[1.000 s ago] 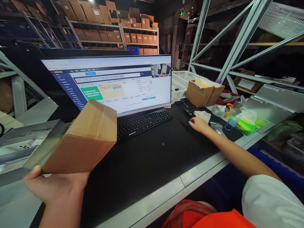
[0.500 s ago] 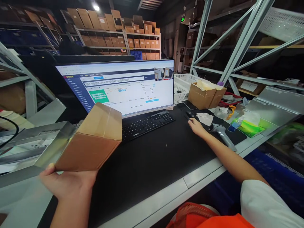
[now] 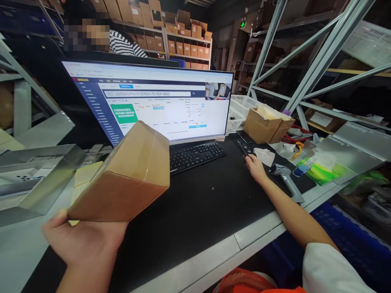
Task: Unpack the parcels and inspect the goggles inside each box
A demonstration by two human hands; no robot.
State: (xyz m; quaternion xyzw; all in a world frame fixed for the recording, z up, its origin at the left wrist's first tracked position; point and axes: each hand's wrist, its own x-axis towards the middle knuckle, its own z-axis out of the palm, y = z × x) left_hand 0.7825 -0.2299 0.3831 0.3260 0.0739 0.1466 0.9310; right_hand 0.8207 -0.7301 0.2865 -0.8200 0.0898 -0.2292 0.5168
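A taped cardboard box (image 3: 131, 175) is held up, tilted, in front of the monitor. My left hand (image 3: 87, 240) grips it from below, with the thumb at its left corner and the other fingers hidden under it. My right hand (image 3: 255, 166) reaches over the black desk mat (image 3: 195, 215), its fingers closed on the near end of a slim black tool (image 3: 243, 148). The tool's exact kind is too dark to make out. A grey barcode scanner (image 3: 287, 182) lies right of that hand, and a crumpled white tissue (image 3: 264, 156) lies just beyond it.
Behind the box stand a lit monitor (image 3: 171, 122) and a black keyboard (image 3: 198, 156). Open cardboard boxes (image 3: 262, 126) and white baskets (image 3: 236, 114) are at the back right. A green tissue pack (image 3: 322, 171) lies near the right edge. A person (image 3: 126, 44) is behind the monitor.
The cardboard box has come nearer and turned a little, showing more of its taped top. My right hand has shifted slightly, and the black tool shows more clearly. A person has appeared behind the monitor.
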